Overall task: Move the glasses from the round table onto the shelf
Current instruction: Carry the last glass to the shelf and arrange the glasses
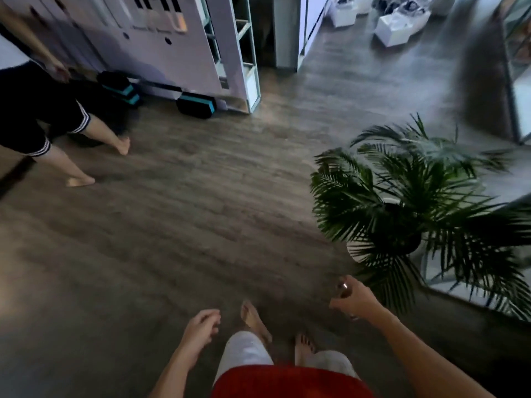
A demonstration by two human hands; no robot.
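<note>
Grey wood floor (178, 214) smears with blur. My right hand (355, 297) grips a glass (344, 288), mostly hidden by my fingers, just beside the potted palm (408, 196). My left hand (201, 326) hangs loosely curled, holding nothing, farther from the palm. Black lettering on the white unit (161, 33) is cut off, unreadable.

White panel (161, 38), upper left: large black block letters, cropped by top edge, blurred; no word legible. No other readable text.
</note>
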